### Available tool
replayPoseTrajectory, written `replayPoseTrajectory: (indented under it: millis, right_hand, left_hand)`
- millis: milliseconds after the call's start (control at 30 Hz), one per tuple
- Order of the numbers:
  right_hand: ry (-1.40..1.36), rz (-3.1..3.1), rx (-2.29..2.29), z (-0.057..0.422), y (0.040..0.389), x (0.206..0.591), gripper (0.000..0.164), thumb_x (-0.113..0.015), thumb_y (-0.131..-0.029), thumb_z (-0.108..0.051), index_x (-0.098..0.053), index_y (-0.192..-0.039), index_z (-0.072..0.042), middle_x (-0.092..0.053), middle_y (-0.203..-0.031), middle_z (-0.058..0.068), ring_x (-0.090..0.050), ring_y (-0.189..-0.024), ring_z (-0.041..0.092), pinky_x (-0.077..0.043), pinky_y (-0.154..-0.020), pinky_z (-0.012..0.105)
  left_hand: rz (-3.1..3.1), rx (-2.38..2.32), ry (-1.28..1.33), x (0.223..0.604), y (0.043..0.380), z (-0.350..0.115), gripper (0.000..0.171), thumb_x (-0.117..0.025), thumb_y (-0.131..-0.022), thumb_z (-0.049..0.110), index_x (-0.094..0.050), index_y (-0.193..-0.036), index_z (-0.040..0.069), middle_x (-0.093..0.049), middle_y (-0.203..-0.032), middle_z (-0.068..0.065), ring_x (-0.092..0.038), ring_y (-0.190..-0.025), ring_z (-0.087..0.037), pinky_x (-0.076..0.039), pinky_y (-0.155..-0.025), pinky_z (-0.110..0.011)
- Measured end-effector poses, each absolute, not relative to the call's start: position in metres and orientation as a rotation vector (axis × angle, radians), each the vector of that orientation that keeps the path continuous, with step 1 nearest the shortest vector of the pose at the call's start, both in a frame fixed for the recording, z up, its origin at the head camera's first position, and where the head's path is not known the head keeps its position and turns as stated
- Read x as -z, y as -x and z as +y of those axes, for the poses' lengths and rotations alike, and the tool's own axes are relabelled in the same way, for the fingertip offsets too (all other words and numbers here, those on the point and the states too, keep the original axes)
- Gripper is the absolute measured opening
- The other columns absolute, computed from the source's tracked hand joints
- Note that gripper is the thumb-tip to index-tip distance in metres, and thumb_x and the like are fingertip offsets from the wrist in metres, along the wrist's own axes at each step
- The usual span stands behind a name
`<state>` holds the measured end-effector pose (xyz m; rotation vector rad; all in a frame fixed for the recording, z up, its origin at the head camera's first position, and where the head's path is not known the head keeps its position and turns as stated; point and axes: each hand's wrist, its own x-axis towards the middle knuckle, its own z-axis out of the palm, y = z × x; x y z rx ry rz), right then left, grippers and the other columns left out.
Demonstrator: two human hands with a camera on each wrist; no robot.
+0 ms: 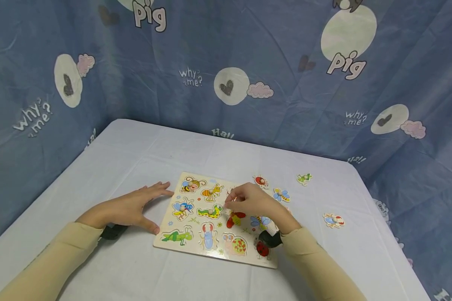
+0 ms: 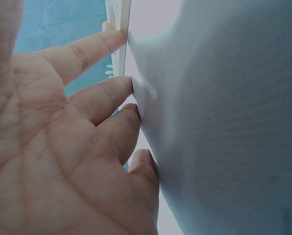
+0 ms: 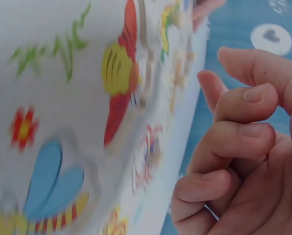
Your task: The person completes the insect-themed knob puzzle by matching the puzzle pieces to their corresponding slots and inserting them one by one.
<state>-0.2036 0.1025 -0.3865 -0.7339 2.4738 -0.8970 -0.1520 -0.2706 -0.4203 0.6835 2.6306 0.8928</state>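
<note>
A wooden insect puzzle board lies on the table. My left hand is spread at its left edge, with thumb and fingertips right at the rim. In the left wrist view the straight fingers reach the board's side. Over the middle of the board hovers my right hand, fingers loosely bent. Its thumb and index finger stand apart with nothing between them in the right wrist view. Beside its fingertips sits a knobbed caterpillar piece. Bee, wasp and mosquito pieces also sit in the board.
Loose pieces lie right of the board: a ladybug, a blue-winged bee, a green grasshopper and a beetle. Another is partly hidden behind the right wrist. A white cloth covers the table; a blue printed curtain hangs behind.
</note>
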Motion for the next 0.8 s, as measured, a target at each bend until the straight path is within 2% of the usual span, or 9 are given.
replayPoseTrajectory:
  millis: [200, 433, 600, 800]
  right_hand:
    - [0.710, 2.544, 0.942, 0.130, 0.199, 0.379, 0.017, -0.076, -0.100, -0.028, -0.081, -0.106, -0.013, -0.039, -0.055, -0.007, -0.034, -0.052, 0.012, -0.034, -0.054, 0.025]
    - [0.555, 2.606, 0.938, 0.157, 0.191, 0.375, 0.017, -0.077, -0.099, -0.030, -0.081, -0.106, -0.015, -0.040, -0.061, -0.004, -0.037, -0.057, 0.013, -0.031, -0.053, 0.026]
    - [0.510, 2.608, 0.970, 0.176, 0.184, 0.375, 0.016, -0.077, -0.099, -0.028, -0.079, -0.105, -0.013, -0.042, -0.063, -0.004, -0.037, -0.056, 0.012, -0.031, -0.050, 0.024]
    - [0.478, 2.620, 0.995, 0.199, 0.176, 0.377, 0.016, -0.076, -0.100, -0.025, -0.078, -0.107, -0.011, -0.046, -0.065, -0.003, -0.039, -0.057, 0.012, -0.033, -0.053, 0.023]
  left_hand:
    - [2.629, -0.890, -0.682, 0.421, 0.153, -0.270, 0.108, -0.100, -0.068, 0.042, -0.050, -0.159, 0.010, -0.024, -0.177, -0.023, -0.015, -0.164, -0.053, -0.013, -0.129, -0.078]
    - [2.626, -0.888, -0.675, 0.421, 0.153, -0.270, 0.109, -0.100, -0.068, 0.041, -0.049, -0.160, 0.010, -0.024, -0.178, -0.023, -0.015, -0.164, -0.053, -0.013, -0.128, -0.078]
    - [2.625, -0.893, -0.661, 0.420, 0.152, -0.269, 0.110, -0.100, -0.068, 0.044, -0.049, -0.159, 0.011, -0.023, -0.178, -0.022, -0.015, -0.165, -0.052, -0.012, -0.129, -0.078]
    - [2.626, -0.892, -0.642, 0.422, 0.152, -0.269, 0.110, -0.100, -0.067, 0.047, -0.050, -0.159, 0.012, -0.024, -0.178, -0.020, -0.015, -0.165, -0.051, -0.011, -0.130, -0.077]
